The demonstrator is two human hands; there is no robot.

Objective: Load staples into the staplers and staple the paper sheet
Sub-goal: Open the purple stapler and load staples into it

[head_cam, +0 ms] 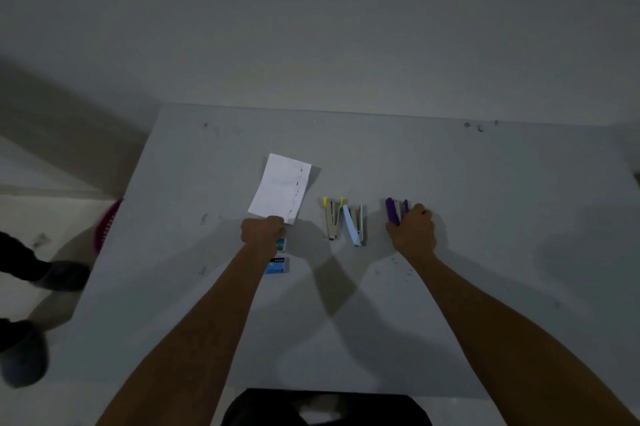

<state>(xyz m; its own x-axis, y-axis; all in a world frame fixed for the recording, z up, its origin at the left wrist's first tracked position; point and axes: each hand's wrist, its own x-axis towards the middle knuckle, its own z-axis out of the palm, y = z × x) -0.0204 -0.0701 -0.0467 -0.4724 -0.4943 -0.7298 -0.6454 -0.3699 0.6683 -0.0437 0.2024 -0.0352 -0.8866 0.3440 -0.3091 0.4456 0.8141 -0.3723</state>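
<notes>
Non-task surroundings, dim lighting

We note a grey table [450, 183] with dark scuff marks near its far edge and front. A pink, ribbed object [105, 224] shows at its left edge, partly hidden. On the floor [41, 190] to the left, dark shoes [65, 275], blurred. A plain wall [311, 27] behind.

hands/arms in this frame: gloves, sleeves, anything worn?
Both bare: no gloves on the left hand or right hand, and no sleeves on either forearm as far as the frame shows. No watch, ring or band visible, though dim light could hide small items.
</notes>
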